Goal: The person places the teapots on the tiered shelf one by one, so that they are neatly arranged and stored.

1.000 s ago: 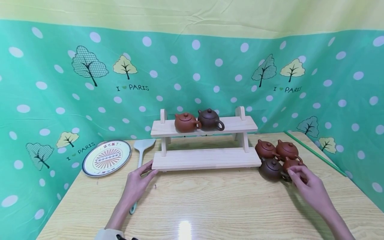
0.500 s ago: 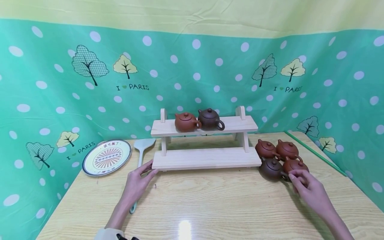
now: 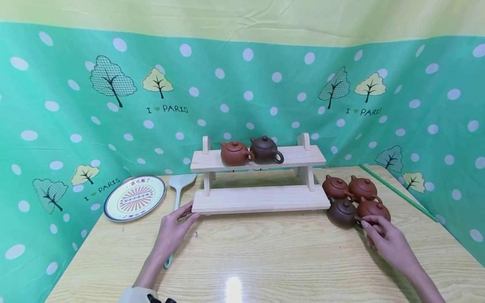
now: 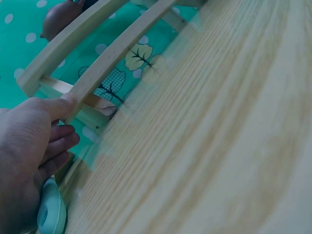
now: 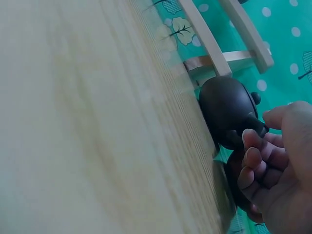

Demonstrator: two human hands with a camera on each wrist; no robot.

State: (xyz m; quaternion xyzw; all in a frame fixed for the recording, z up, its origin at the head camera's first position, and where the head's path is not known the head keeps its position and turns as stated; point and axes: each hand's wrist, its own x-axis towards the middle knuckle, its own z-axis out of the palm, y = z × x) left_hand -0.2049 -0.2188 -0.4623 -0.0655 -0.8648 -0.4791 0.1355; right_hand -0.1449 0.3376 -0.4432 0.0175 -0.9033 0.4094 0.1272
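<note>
At the right, my right hand [image 3: 388, 242] has its thumb and fingers around the handle of a dark brown teapot [image 3: 342, 213], which stands on the table. In the right wrist view the curled fingers meet the handle of this dark teapot [image 5: 226, 112]. Beside and behind it sit reddish-brown teapots [image 3: 373, 209], several in a close group. My left hand [image 3: 173, 231] holds the left end of the two-tier wooden shelf [image 3: 261, 200], thumb on the lower board. On the upper board stand a reddish teapot [image 3: 234, 155] and a dark teapot [image 3: 263, 151].
Left of the shelf lie a patterned plate [image 3: 136, 199] and a pale spatula [image 3: 177, 198], its handle passing under the left hand. A green stick [image 3: 398, 192] lies along the right rear of the wooden table [image 3: 273, 256]. A polka-dot cloth [image 3: 242, 84] hangs behind.
My right hand has shifted slightly left from the front reddish teapot onto the dark teapot's handle, uncovering more of the reddish one. My left hand stays on the shelf.
</note>
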